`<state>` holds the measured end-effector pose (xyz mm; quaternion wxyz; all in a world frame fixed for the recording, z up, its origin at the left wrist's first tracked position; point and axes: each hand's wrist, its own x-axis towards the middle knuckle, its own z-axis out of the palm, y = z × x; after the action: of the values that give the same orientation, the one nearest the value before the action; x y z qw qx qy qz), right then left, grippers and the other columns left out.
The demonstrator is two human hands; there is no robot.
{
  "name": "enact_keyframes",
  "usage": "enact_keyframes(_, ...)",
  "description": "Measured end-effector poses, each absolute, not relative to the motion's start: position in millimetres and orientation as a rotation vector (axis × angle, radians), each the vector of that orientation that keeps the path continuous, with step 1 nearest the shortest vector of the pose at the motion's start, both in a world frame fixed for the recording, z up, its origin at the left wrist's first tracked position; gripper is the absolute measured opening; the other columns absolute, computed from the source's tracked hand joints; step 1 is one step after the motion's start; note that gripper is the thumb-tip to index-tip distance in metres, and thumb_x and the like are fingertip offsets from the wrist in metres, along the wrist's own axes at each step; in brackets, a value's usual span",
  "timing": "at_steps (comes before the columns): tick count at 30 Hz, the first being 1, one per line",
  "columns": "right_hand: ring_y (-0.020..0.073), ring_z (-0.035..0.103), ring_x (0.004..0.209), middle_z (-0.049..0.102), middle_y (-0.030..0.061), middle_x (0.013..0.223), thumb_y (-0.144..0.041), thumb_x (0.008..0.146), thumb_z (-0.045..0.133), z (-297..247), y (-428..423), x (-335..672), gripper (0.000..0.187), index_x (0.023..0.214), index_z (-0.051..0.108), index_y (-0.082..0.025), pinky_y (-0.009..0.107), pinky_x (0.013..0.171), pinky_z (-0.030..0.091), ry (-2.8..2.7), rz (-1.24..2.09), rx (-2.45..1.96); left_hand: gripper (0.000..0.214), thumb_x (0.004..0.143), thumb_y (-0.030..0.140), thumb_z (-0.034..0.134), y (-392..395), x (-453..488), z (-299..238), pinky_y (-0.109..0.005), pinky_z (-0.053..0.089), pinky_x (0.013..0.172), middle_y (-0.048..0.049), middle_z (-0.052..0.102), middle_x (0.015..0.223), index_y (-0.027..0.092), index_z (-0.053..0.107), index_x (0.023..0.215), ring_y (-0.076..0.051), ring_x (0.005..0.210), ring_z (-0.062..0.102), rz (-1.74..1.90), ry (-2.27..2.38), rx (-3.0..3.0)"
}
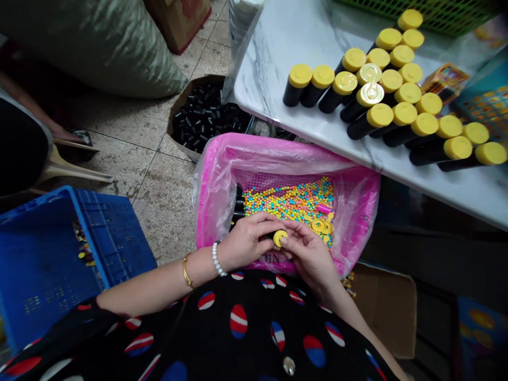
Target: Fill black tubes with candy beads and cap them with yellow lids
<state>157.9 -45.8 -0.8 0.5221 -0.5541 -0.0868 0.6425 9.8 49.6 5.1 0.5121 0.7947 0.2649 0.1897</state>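
My left hand (246, 241) grips a short black tube (270, 236), whose end shows between my fingers. My right hand (307, 255) pinches a yellow ring-shaped cap (280, 238) against that end. Both hands are over a pink plastic-lined bin (353, 196) full of small multicoloured beads (288, 200). Several loose yellow rings (318, 226) lie on the beads just beyond my right fingers. A few black tubes (238, 203) lean inside the bin's left side, partly hidden by my left hand.
A white marble table (301, 90) holds several yellow-capped black tubes (377, 117) at the upper right. A cardboard box of black tubes (202, 117) sits on the tiled floor. A blue plastic crate (107, 238) stands at the left, with a large sack (87, 45) behind.
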Motion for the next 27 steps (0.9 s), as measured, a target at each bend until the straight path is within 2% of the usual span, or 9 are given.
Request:
enact_keyframes(5, 0.0059, 0.044, 0.057, 0.052, -0.0044, 0.071, -0.023, 0.07, 0.079, -2.0, -48.5, 154.9, 0.032, 0.101, 0.069, -0.021, 0.018, 0.053, 0.041, -0.296, 1.444, -1.396, 0.032, 0.08, 0.025, 0.07, 51.7, 8.4, 9.7, -0.028, 0.053, 0.079, -0.0049, 0.072, 0.094, 0.02, 0.068, 0.112, -0.016, 0.085, 0.067, 0.325, 0.655, 1.84)
enact_keyframes(8, 0.0076, 0.048, 0.06, 0.051, -0.0037, 0.074, -0.024, 0.072, 0.078, -0.8, -50.4, 154.3, 0.034, 0.104, 0.067, -0.023, 0.019, 0.054, 0.043, -0.301, 1.417, -1.397, 0.039, 0.077, 0.029, 0.073, 54.7, 7.5, 14.3, -0.028, 0.054, 0.078, -0.0062, 0.071, 0.098, 0.019, 0.067, 0.115, -0.018, 0.089, 0.066, 0.276, 0.657, 1.793)
enact_keyframes(12, 0.008, 0.051, 0.059, 0.053, -0.0037, 0.076, -0.024, 0.072, 0.078, -0.2, -54.0, 152.4, 0.037, 0.107, 0.065, -0.024, 0.02, 0.054, 0.046, -0.307, 1.342, -1.384, 0.032, 0.083, 0.031, 0.068, 55.5, 7.3, 13.8, -0.028, 0.055, 0.078, -0.0081, 0.072, 0.102, 0.018, 0.068, 0.112, -0.017, 0.091, 0.068, 0.343, 0.662, 1.752)
enact_keyframes(14, 0.0081, 0.052, 0.058, 0.055, -0.0035, 0.077, -0.025, 0.073, 0.077, -1.0, -55.1, 151.3, 0.035, 0.106, 0.064, -0.025, 0.021, 0.054, 0.047, -0.309, 1.323, -1.381, 0.031, 0.083, 0.03, 0.068, 54.3, 6.9, 12.5, -0.031, 0.055, 0.084, -0.0103, 0.071, 0.105, 0.016, 0.068, 0.11, -0.019, 0.095, 0.068, 0.442, 0.628, 1.822)
enact_keyframes(17, 0.0126, 0.062, 0.08, 0.063, 0.0, 0.093, -0.026, 0.074, 0.077, -2.0, -55.2, 150.8, 0.035, 0.106, 0.063, -0.026, 0.024, 0.072, 0.053, -0.336, 1.362, -1.353, 0.028, 0.084, 0.026, 0.066, 51.9, 5.8, 12.5, -0.035, 0.053, 0.095, -0.0135, 0.068, 0.116, 0.015, 0.067, 0.111, -0.022, 0.109, 0.065, 0.571, 0.546, 1.949)
enact_keyframes(20, 0.0179, 0.06, 0.107, 0.064, 0.0033, 0.116, -0.027, 0.075, 0.077, -1.2, -54.1, 152.2, 0.041, 0.112, 0.06, -0.028, 0.03, 0.09, 0.051, -0.36, 1.437, -1.309, 0.03, 0.087, 0.021, 0.062, 50.2, 5.6, 14.6, -0.035, 0.053, 0.097, -0.0144, 0.066, 0.121, 0.015, 0.063, 0.116, -0.021, 0.115, 0.062, 0.625, 0.511, 1.991)
enact_keyframes(24, 0.0209, 0.058, 0.115, 0.06, 0.0052, 0.129, -0.031, 0.078, 0.073, 1.1, -53.6, 154.9, 0.048, 0.124, 0.057, -0.03, 0.035, 0.096, 0.049, -0.387, 1.453, -1.341, 0.048, 0.084, 0.025, 0.066, 49.2, 6.9, 15.2, -0.038, 0.054, 0.097, -0.0154, 0.065, 0.123, 0.015, 0.053, 0.129, -0.022, 0.115, 0.062, 0.649, 0.635, 1.988)
enact_keyframes(27, 0.022, 0.057, 0.117, 0.061, 0.0061, 0.128, -0.032, 0.076, 0.074, 2.2, -53.2, 156.0, 0.047, 0.121, 0.06, -0.027, 0.037, 0.1, 0.046, -0.405, 1.422, -1.327, 0.051, 0.083, 0.026, 0.067, 49.5, 7.0, 14.0, -0.04, 0.054, 0.097, -0.0144, 0.065, 0.123, 0.017, 0.052, 0.132, -0.023, 0.114, 0.063, 0.616, 0.626, 1.994)
